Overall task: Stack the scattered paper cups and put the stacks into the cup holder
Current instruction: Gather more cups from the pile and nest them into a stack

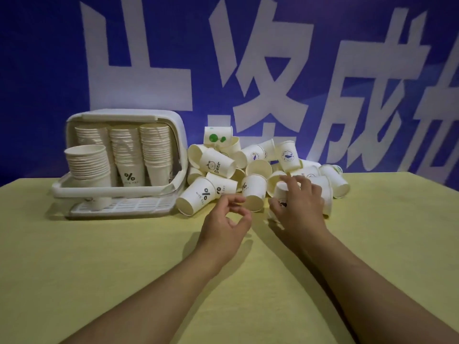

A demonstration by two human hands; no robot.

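Observation:
A heap of white paper cups [218, 163] lies tumbled at the middle of the yellow table, some printed "Bear" or "Nice Day". My right hand [300, 207] reaches into the heap's front and grips an upside-down cup [282, 192], thumb on its left side and fingers over its base. My left hand [227, 220] hovers just before a cup lying on its side [253, 194], fingers loosely curled and holding nothing. The white cup holder [124, 115] stands at the left with three tall stacks [128, 155] inside. A fourth stack [88, 165] stands at its front left.
The holder's slatted white tray [129, 207] juts toward me on the table. One cup [196, 198] lies on its side between the tray and my left hand. A blue wall with large white characters [248, 58] rises behind the table. The yellow tablecloth [99, 269] spreads toward me.

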